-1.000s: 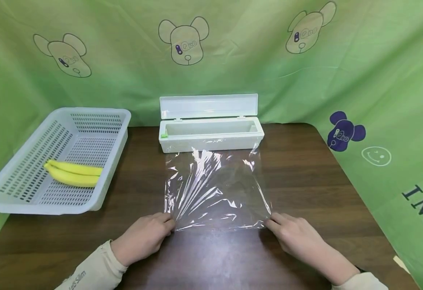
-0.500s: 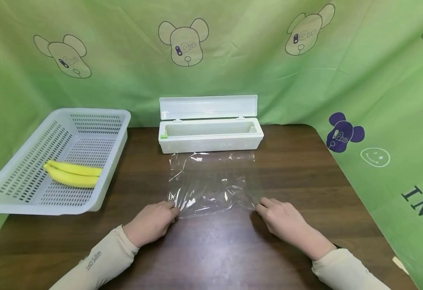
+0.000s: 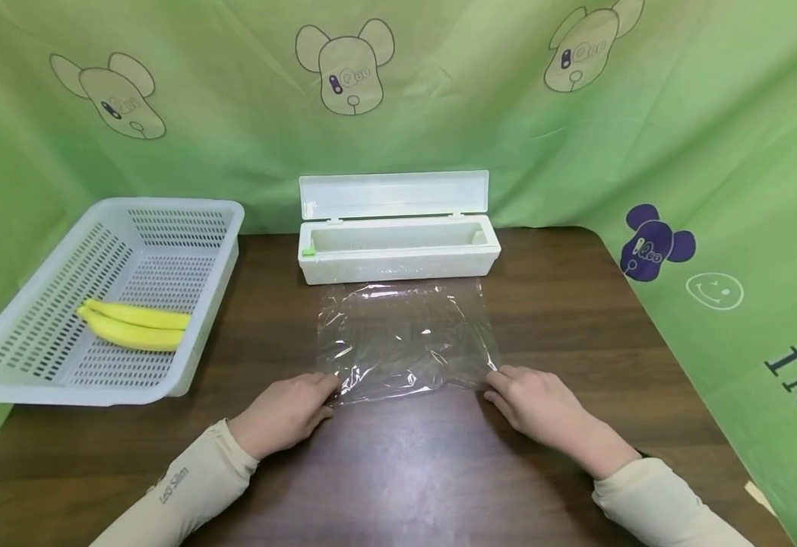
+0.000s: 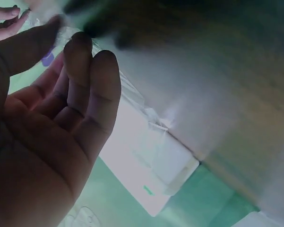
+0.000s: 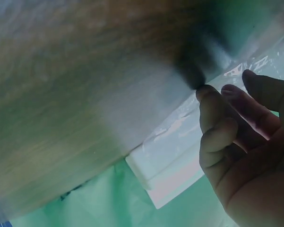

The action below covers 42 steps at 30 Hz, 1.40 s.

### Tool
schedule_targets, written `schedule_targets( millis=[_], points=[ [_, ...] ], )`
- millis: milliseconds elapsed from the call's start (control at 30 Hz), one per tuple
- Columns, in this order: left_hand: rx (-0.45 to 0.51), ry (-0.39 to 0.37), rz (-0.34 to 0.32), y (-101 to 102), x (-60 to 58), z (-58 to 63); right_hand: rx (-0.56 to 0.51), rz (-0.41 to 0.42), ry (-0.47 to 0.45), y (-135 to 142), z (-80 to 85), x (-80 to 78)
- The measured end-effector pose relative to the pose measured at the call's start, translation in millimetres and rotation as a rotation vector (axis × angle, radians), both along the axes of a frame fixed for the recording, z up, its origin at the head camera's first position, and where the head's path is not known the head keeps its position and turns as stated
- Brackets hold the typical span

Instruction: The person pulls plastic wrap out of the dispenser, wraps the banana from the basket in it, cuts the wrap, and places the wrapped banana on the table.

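Note:
A sheet of clear cling film (image 3: 398, 334) lies wrinkled on the brown table in the head view, its far edge close to the front of a white cling film box (image 3: 398, 262). My left hand (image 3: 289, 410) is at the sheet's near left corner, fingertips on the film and thumb apart from them. At the near right corner my right hand (image 3: 538, 403) rests its fingertips on the edge, its thumb also spread away. Both wrist views show a gap between thumb and fingers, the left hand (image 4: 61, 113) with loosely bent fingers and the right hand (image 5: 250, 146) likewise.
The box's lid (image 3: 394, 195) stands raised, with a green slider (image 3: 308, 251) at its left end. Left of it, a white perforated basket (image 3: 216, 304) holds yellow bananas (image 3: 134, 325). A green printed curtain (image 3: 439, 114) hangs behind and to the right of the table (image 3: 576, 334).
The film, earlier stretched taut between box and hands, has slackened and settled onto the table. Both hands have moved forward, and their thumbs have come away from the fingers, letting the corners go.

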<state>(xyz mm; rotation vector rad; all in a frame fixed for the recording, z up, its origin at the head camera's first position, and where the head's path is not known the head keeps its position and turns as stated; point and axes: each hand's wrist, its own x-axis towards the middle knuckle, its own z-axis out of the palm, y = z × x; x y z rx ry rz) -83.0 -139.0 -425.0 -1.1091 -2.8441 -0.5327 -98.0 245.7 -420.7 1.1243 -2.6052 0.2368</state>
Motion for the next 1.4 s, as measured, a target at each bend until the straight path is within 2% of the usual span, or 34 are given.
schedule_targets(
  millis=[200,367,600,667,733,867,967,1133,1300,1400],
  points=[
    [0.071,-0.059,0.06,-1.6,-7.1,0.3,-0.007,-0.039,-0.036,0.1,2.9,-2.1],
    [0.023,-0.072,0.114,1.1,-8.4,-0.3,0.01,-0.068,-0.052,-2.3,2.5,-2.8],
    [-0.031,-0.019,0.157,2.3,-6.0,0.1,0.047,-0.125,-0.04,-5.8,2.3,-0.2],
    [-0.034,0.0,0.182,1.2,-5.7,0.0,0.073,-0.152,-0.066,-5.5,3.3,0.5],
    [-0.044,-0.002,0.204,-0.7,-5.3,-0.1,0.105,-0.19,-0.135,-4.6,5.4,1.4],
    [-0.083,-0.087,0.231,-5.6,-3.5,0.1,0.162,-0.261,-0.321,-0.6,10.2,3.1],
    [-0.095,-0.178,0.24,-9.5,-1.8,1.3,0.17,-0.281,-0.413,2.2,12.1,3.1],
    [-0.076,-0.264,0.24,-15.4,-0.3,5.1,0.128,-0.253,-0.447,6.4,14.1,2.5],
    [-0.069,-0.3,0.214,-22.0,1.3,9.8,0.09,-0.233,-0.448,15.7,19.1,2.0],
    [-0.07,-0.308,0.208,-27.1,3.0,11.8,0.081,-0.238,-0.477,22.0,24.1,0.2]
  ],
)
